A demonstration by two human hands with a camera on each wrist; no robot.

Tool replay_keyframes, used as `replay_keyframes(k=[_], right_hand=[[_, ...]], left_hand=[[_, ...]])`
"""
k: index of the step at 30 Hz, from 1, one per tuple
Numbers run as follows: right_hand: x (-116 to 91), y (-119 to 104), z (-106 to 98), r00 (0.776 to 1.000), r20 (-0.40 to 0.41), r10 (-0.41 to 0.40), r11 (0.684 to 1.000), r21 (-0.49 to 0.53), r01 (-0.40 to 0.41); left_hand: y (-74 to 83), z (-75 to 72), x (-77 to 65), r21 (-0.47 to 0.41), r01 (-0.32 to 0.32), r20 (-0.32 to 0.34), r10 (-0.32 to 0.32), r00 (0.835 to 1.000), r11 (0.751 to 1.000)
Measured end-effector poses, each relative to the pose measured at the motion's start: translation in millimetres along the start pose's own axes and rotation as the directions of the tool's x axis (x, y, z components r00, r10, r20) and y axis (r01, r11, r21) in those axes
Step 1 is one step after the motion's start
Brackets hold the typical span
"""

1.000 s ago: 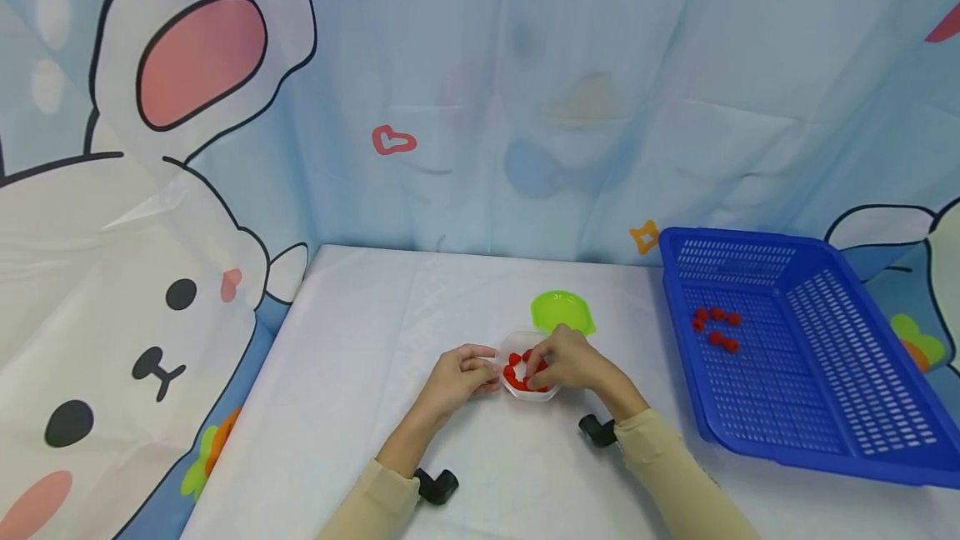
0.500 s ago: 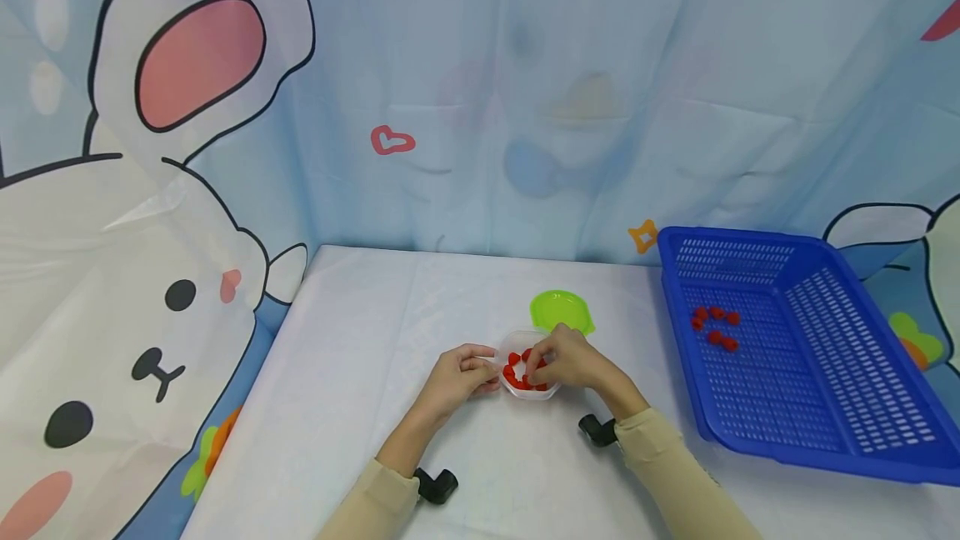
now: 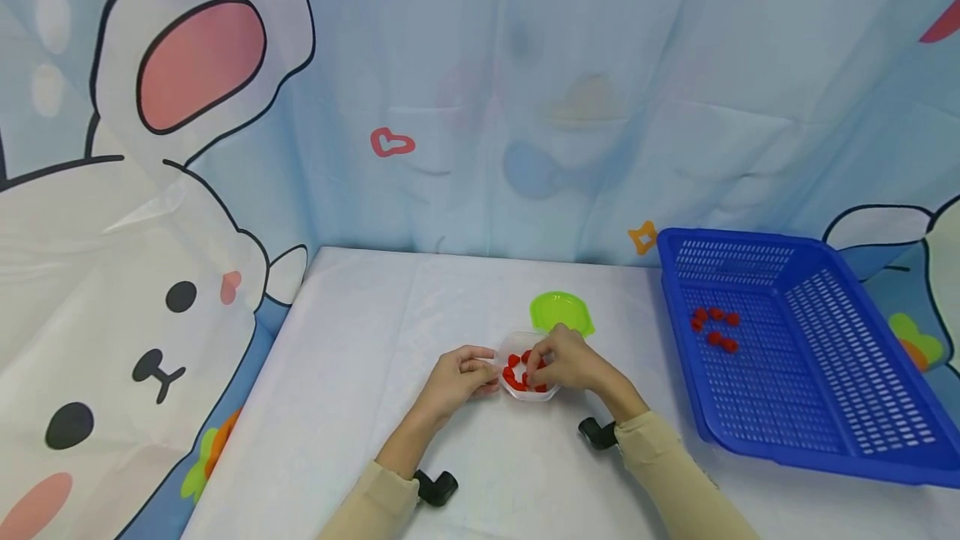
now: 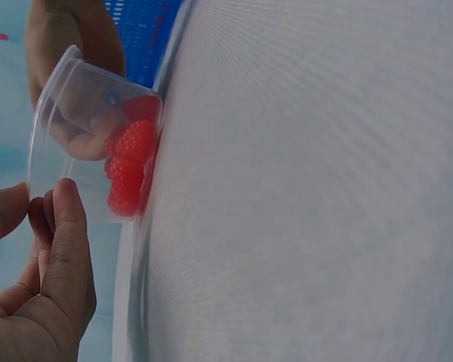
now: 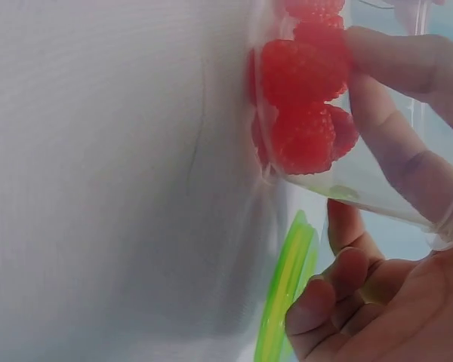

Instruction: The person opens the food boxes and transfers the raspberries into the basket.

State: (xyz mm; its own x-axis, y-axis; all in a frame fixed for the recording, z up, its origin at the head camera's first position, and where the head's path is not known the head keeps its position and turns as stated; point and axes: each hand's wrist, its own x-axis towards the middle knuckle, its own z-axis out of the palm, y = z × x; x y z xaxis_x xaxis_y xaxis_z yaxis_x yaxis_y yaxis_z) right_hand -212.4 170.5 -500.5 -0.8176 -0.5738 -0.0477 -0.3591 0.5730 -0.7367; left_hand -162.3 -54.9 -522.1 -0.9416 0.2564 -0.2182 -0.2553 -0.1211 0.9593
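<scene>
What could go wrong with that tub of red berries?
The tub might tip: the left hand holds it near the rim while the right hand reaches inside. The berries might get squashed if they're soft, as fingertips are right among them. The lid lies close beyond the right hand, so a stray knock could shift it.

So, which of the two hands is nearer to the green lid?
The right hand: just at the near edge of the green lid. The left hand is farther off, at the clear container's left side.
</scene>
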Motion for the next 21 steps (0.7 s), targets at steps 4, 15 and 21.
replay_keyframes(k=[4, 15, 21], right_hand=[[-0.2, 4.2, 0.2, 1.0, -0.031, -0.006, 0.999, 0.035, 0.007], [-10.5, 9.8, -6.1, 0.987, -0.147, 0.06, 0.967, 0.254, -0.021], [-15.3, 8.3, -10.7, 0.971, -0.217, 0.101, 0.969, 0.243, -0.046]], left_hand=[[0.1, 0.1, -0.4, -0.005, -0.004, 0.004, 0.004, 1.0, 1.0], [-0.9, -0.2, -0.5, -0.01, -0.007, 0.01, 0.007, 1.0, 1.0], [-0.7, 0.1, -0.4, -0.003, -0.007, 0.009, 0.007, 1.0, 1.0]])
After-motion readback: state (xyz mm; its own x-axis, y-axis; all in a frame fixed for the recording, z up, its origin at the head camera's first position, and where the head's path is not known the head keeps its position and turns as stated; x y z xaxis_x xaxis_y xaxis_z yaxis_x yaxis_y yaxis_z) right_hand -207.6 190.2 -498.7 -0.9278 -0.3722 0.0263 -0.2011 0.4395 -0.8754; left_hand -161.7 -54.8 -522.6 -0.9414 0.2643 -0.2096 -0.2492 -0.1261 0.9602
